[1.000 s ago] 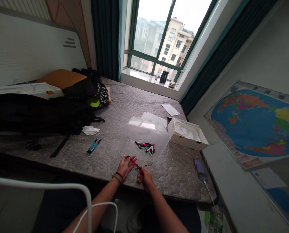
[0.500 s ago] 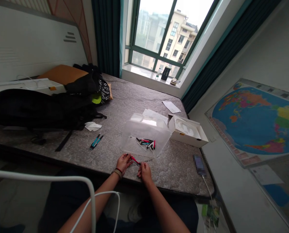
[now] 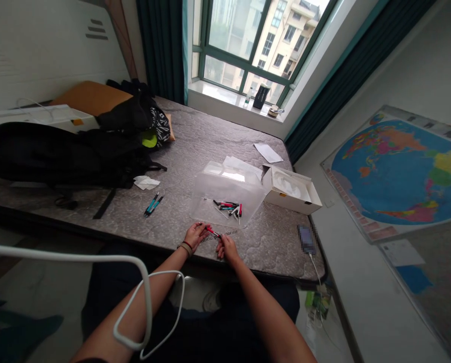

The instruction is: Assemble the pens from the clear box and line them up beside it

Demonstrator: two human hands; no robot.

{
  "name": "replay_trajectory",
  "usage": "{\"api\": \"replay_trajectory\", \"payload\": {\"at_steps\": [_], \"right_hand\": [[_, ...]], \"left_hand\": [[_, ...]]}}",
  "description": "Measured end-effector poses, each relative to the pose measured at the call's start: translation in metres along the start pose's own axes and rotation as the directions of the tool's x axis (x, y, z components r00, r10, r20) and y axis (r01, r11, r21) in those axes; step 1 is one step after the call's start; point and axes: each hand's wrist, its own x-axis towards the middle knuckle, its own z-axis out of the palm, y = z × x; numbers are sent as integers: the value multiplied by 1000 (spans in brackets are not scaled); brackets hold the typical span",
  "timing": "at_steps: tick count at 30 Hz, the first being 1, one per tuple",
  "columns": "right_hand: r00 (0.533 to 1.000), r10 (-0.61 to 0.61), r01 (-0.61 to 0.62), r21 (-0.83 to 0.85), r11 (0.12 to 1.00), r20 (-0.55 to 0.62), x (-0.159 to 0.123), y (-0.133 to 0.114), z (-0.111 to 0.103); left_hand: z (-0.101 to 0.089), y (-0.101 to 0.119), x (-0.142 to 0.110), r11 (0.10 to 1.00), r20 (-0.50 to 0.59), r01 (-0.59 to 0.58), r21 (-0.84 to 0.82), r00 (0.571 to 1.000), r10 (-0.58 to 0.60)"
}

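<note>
Low over the mattress's near edge, my left hand point(image 3: 196, 236) pinches the red end of a slim red and black pen point(image 3: 210, 230). My right hand point(image 3: 227, 247) has its fingers closed on the pen's dark other end. A pale stretch shows along the pen between the hands; whether its parts are joined there is too small to tell. Just beyond lies a clear plastic bin point(image 3: 199, 201) on its side, with a heap of pen parts point(image 3: 229, 206) in black, red, white and teal. Two teal and black pens point(image 3: 153, 204) lie side by side to the left.
A white open box point(image 3: 293, 198) stands right of the bin. A phone point(image 3: 306, 239) on a cable lies near the right edge. Crumpled tissue point(image 3: 146, 182) and a black bag point(image 3: 59, 156) are at left. A white tube point(image 3: 77, 257) crosses the lower left foreground.
A pale section of the pen now shows between my hands, which have moved slightly apart. My view has tilted a little, so the whole scene sits higher.
</note>
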Motion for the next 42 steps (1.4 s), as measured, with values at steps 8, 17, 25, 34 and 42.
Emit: {"api": "replay_trajectory", "payload": {"at_steps": [8, 17, 25, 34, 42], "right_hand": [[999, 27, -25, 72, 997, -27, 8, 12, -4], [991, 127, -129, 57, 990, 30, 2, 8, -12], [990, 136, -137, 17, 990, 39, -3, 12, -16], [989, 146, -146, -2, 989, 4, -20, 16, -45], [987, 152, -148, 60, 987, -55, -24, 25, -57]], "left_hand": [[1, 2, 0, 995, -3, 61, 79, 998, -61], [4, 10, -3, 974, -1, 168, 152, 986, -170], [7, 8, -6, 949, -21, 210, 237, 977, -211], [0, 0, -19, 830, 72, 129, 543, 977, -199], [1, 4, -13, 829, 64, 169, 533, 969, -238]]}}
